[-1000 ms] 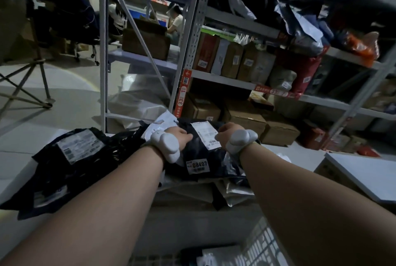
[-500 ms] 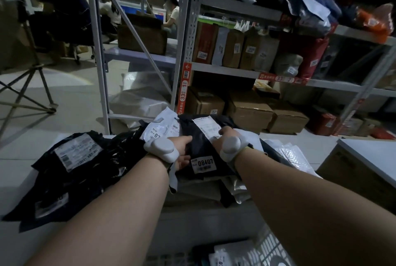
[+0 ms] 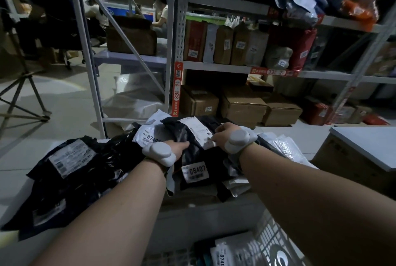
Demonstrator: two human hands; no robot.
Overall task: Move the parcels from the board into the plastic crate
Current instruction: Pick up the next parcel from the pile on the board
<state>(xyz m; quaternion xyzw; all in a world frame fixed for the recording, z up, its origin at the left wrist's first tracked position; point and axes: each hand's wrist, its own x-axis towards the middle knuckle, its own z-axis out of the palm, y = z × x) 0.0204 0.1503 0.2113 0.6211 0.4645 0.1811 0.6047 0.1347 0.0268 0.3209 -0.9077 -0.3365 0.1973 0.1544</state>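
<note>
We note pickup stage: left hand (image 3: 179, 147) & right hand (image 3: 222, 135) both grip black parcel (image 3: 192, 154) on board (image 3: 19, 180); next: lift, lower into crate (image 3: 276, 242).

Both hands on black parcel (image 3: 192, 150) atop the pile on the board (image 3: 12, 182). Left hand (image 3: 179, 147): fingers curled onto the parcel's left edge; white parcel (image 3: 150, 135) just beyond its fingers. Right hand (image 3: 222, 136): fingertips pinch the parcel at its white label (image 3: 199, 130). Tag 08407 (image 3: 195, 171) lies below the fingers, between the wrists. Crate (image 3: 270, 238) at bottom, near the forearms.
</note>
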